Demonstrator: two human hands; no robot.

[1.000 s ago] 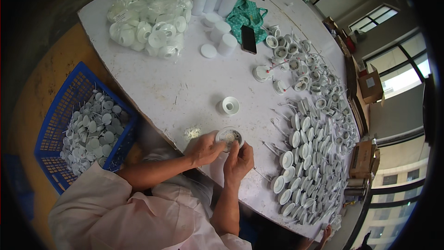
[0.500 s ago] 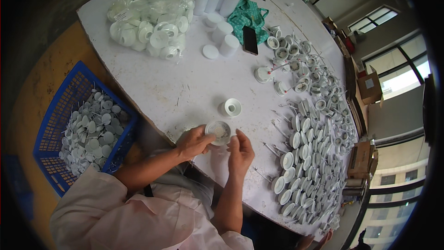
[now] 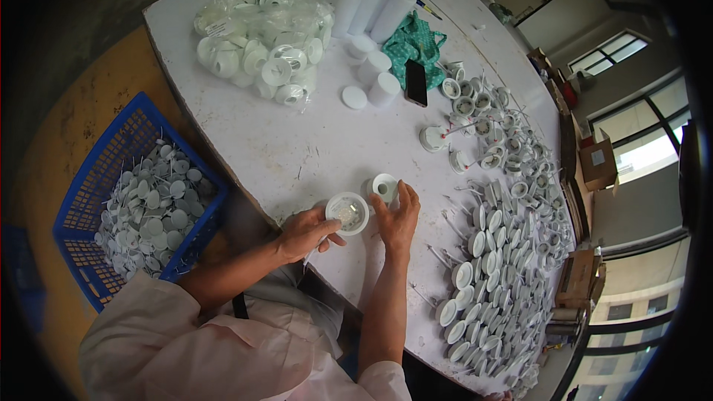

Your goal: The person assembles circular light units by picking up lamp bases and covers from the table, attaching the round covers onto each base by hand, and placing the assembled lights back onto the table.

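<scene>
My left hand (image 3: 306,232) is closed on a round white lamp housing (image 3: 347,214), thumb at its lower rim. The open side of the housing faces up, with a pale round piece and small parts visible inside. Just beyond it, a white stepped cup (image 3: 384,188) with a round hole stands on the table. My right hand (image 3: 399,217) has its thumb at the near left of this cup and its fingers at the right side, gripping it. A thin white lead hangs under my left hand.
Rows of white lamp pieces with leads (image 3: 475,282) cover the right side of the white table (image 3: 260,134). Far left lies a clear bag of white cups (image 3: 260,44). Beside it are white cylinders (image 3: 391,15), a green cloth (image 3: 416,41) and a phone (image 3: 416,83). A blue basket (image 3: 74,230) holds discs.
My right hand has left the side of the housing and reached forward onto the stepped cup. The housing in my left hand is tilted a little differently. The whole view has shifted slightly.
</scene>
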